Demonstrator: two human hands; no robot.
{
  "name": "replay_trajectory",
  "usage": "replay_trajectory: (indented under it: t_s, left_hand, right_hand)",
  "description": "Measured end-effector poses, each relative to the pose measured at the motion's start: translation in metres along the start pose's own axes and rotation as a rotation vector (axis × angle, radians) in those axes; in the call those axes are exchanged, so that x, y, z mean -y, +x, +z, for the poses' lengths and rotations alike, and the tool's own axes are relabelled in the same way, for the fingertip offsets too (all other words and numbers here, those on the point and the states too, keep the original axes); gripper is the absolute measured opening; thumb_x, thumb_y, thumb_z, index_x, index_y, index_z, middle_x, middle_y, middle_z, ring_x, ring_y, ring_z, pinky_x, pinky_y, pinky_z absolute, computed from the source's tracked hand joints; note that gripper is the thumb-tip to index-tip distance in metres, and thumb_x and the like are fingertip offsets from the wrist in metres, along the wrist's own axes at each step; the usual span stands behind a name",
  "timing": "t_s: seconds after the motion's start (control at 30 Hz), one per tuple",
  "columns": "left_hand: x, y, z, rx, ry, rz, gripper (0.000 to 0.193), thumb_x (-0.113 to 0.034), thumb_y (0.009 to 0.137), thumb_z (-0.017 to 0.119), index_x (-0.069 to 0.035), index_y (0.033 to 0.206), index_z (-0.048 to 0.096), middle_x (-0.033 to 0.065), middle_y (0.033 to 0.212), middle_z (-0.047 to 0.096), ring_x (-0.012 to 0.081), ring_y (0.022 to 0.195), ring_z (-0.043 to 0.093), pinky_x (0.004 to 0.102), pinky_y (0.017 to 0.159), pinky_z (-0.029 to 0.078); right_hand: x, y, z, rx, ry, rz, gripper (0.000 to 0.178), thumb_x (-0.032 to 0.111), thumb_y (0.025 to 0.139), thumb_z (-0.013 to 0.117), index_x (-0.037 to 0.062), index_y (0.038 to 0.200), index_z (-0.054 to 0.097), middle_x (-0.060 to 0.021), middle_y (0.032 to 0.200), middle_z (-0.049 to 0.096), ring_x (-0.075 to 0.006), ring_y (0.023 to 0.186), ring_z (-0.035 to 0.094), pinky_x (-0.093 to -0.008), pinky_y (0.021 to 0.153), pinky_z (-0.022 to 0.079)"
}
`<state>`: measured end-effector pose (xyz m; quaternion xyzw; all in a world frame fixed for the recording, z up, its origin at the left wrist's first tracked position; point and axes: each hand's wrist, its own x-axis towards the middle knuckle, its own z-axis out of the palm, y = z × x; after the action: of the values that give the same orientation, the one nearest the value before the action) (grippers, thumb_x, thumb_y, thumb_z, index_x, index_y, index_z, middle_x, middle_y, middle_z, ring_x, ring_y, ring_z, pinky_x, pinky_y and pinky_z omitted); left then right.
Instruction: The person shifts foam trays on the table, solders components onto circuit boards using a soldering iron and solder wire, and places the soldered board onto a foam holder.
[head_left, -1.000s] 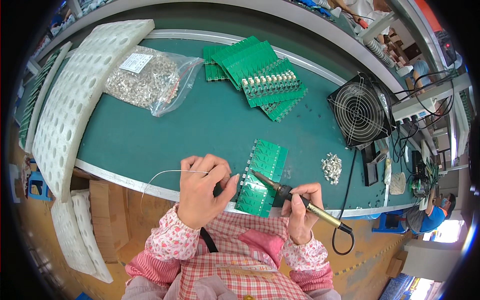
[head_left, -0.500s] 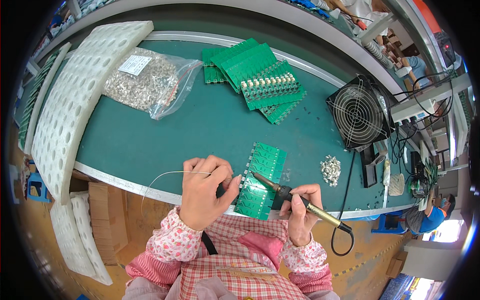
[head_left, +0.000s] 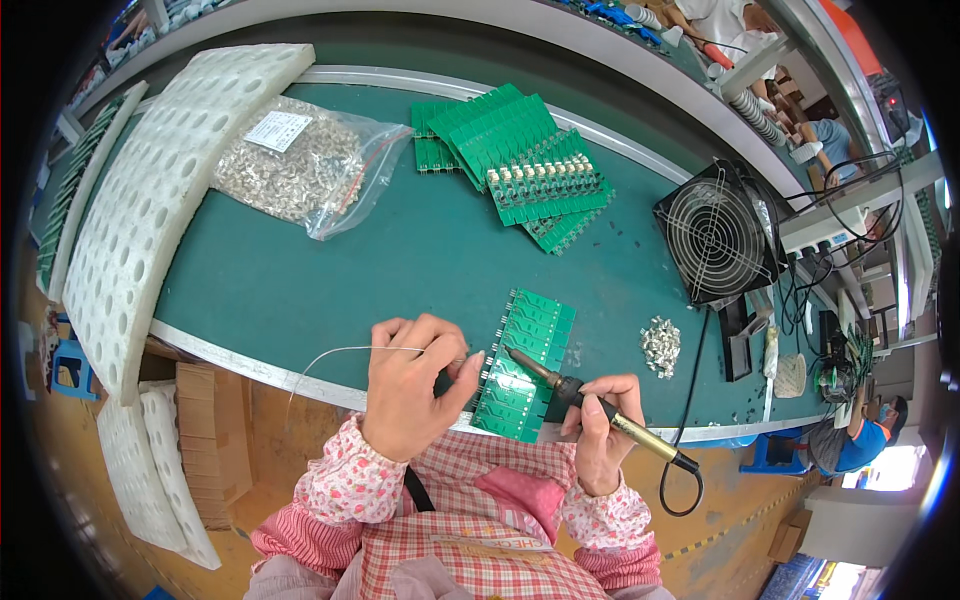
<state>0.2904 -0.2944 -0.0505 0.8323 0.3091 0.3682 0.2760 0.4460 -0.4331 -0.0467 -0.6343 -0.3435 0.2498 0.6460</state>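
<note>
Worktop (head_left: 300, 290) (green, above yellowish floor (head_left: 730, 490)) bears the circuit board (head_left: 513, 388).

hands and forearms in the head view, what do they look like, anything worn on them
The left hand and the right hand wear no gloves. Both arms have pale cuffs with a pink-red strawberry-like print; beyond those come finely striped pink sleeves.

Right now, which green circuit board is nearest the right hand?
The single board lying under the soldering iron's tip; the piled boards lie farther back.
</note>
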Motion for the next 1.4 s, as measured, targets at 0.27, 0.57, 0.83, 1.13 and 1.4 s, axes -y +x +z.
replay_trajectory:
  t_s: [0.27, 0.57, 0.83, 1.13, 1.4]
  left_hand:
    - [0.002, -0.008, -0.008, 0.025, -0.091, -0.047, 0.02, -0.002, 0.077, 0.068, -0.006, 0.069, 0.051, 0.0025, 0.077, 0.059, 0.0193, 0.073, 0.055, 0.0339, 0.079, 0.037]
    - [0.002, -0.006, -0.011, 0.116, -0.067, -0.009, 0.021, -0.004, 0.075, 0.069, -0.006, 0.067, 0.05, 0.0026, 0.078, 0.06, 0.0199, 0.072, 0.056, 0.036, 0.081, 0.037]
    - [0.002, -0.006, -0.009, 0.12, -0.068, 0.005, 0.021, -0.004, 0.074, 0.069, -0.007, 0.066, 0.05, 0.0022, 0.08, 0.06, 0.0189, 0.072, 0.056, 0.0363, 0.082, 0.037]
    - [0.0, -0.006, -0.007, 0.116, -0.033, -0.008, 0.017, -0.003, 0.074, 0.069, -0.007, 0.069, 0.053, 0.0014, 0.08, 0.059, 0.0197, 0.073, 0.055, 0.0355, 0.082, 0.037]
    - [0.001, -0.005, -0.007, 0.114, -0.035, -0.005, 0.017, -0.004, 0.075, 0.069, -0.006, 0.07, 0.053, 0.0022, 0.081, 0.06, 0.0199, 0.074, 0.055, 0.0355, 0.081, 0.037]
  right_hand:
    - [-0.007, -0.006, -0.004, -0.213, 0.173, -0.08, 0.016, 0.015, 0.092, 0.054, 0.0009, 0.095, 0.047, -0.0076, 0.072, 0.054, -0.0101, 0.047, 0.049, -0.0221, 0.043, 0.039]
    - [-0.005, -0.009, -0.005, -0.075, 0.097, -0.044, 0.01, 0.009, 0.092, 0.052, -0.0001, 0.094, 0.047, -0.0093, 0.071, 0.057, -0.0097, 0.049, 0.051, -0.0233, 0.046, 0.045]
    - [-0.002, -0.008, -0.004, -0.027, 0.073, -0.008, 0.013, 0.011, 0.093, 0.053, -0.0011, 0.095, 0.048, -0.0086, 0.069, 0.059, -0.0098, 0.051, 0.054, -0.0236, 0.048, 0.046]
    - [0.001, -0.008, -0.005, 0.032, 0.028, 0.0, 0.013, 0.009, 0.093, 0.054, -0.0022, 0.095, 0.048, -0.0094, 0.07, 0.06, -0.0104, 0.054, 0.057, -0.0239, 0.05, 0.048]
    - [0.0, -0.007, -0.005, 0.038, 0.02, -0.016, 0.013, 0.008, 0.092, 0.055, -0.0023, 0.095, 0.048, -0.0095, 0.07, 0.06, -0.0108, 0.054, 0.058, -0.0243, 0.049, 0.049]
